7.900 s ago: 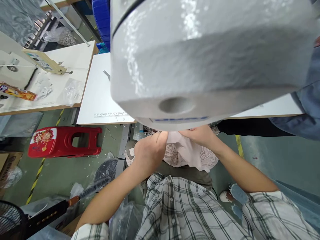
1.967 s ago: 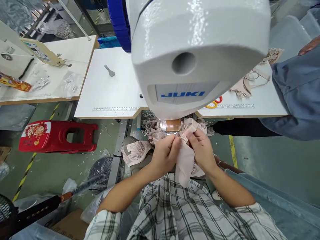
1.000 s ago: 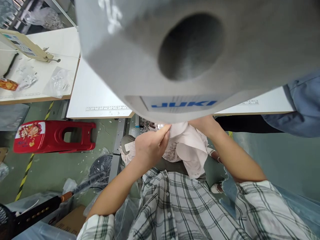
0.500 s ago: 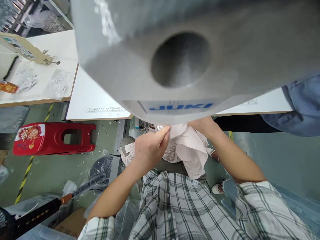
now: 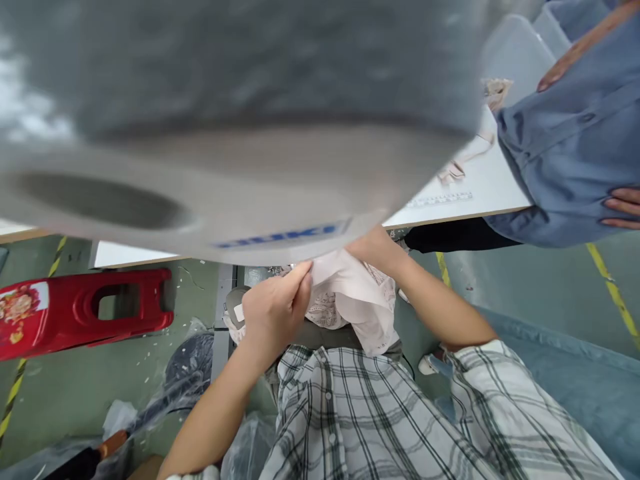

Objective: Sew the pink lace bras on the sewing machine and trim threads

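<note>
Pale pink fabric with lace [image 5: 367, 310] hangs over my lap, beneath the grey head of a JUKI sewing machine [image 5: 280, 187]. My left hand [image 5: 277, 307] is closed, thumb and fingers pinching the fabric's upper edge just under the machine. On the other side, my right hand [image 5: 373, 250] reaches to the same fabric; its fingers are hidden behind the machine head. Between the two hands the cloth looks drawn fairly flat, while its lower part falls in loose folds. The machine head also covers the needle area.
A red plastic stool [image 5: 75, 310] lies on the floor at left. The white table [image 5: 450, 200] carries pale pink strips at right, where a person in blue [image 5: 570, 153] stands close, near a translucent bin [image 5: 517, 57]. A plastic-covered object [image 5: 187, 367] is at lower left.
The view has turned to the right and nearer the machine head, showing more of the person in blue. Both my hands stay at the fabric in nearly the same pose.
</note>
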Demonstrator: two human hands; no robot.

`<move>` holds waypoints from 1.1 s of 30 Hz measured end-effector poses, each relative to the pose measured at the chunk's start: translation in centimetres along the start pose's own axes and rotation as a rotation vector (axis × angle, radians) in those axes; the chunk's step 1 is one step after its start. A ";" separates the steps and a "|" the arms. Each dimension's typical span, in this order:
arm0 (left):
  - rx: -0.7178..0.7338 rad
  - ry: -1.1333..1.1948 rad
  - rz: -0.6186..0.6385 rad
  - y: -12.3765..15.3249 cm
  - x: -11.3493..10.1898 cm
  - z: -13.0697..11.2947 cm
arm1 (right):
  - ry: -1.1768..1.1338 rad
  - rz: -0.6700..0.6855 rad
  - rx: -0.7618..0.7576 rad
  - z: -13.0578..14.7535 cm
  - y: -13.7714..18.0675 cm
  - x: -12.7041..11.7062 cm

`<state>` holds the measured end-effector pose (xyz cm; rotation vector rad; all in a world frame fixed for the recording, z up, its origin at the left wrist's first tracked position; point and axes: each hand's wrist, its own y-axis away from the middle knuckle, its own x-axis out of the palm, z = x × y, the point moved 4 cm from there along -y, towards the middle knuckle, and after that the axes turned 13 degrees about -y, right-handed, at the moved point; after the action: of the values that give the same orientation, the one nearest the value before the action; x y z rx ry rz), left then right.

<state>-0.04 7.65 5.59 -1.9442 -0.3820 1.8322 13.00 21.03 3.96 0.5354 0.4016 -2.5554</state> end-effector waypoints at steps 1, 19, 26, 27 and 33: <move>0.002 -0.005 -0.009 0.0 -0.1 0.1 | -0.015 -0.008 0.031 0.1 0.0 0.0; 0.112 0.003 -0.064 0.1 0.2 -0.2 | -0.151 -0.059 0.030 0.5 0.4 -0.7; 0.186 0.021 -0.086 -0.1 0.0 -1.1 | -0.146 -0.053 0.054 -0.3 0.3 -1.0; 0.199 0.020 -0.093 -0.1 0.0 -1.2 | -0.148 -0.056 0.059 -0.3 0.3 -1.1; 0.243 0.036 -0.092 -0.2 -0.1 -2.0 | -0.183 -0.056 0.040 -0.5 0.7 -1.3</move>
<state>1.98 7.51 5.81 -1.7630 -0.2219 1.6970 14.57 21.21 3.95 0.3040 0.3048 -2.6432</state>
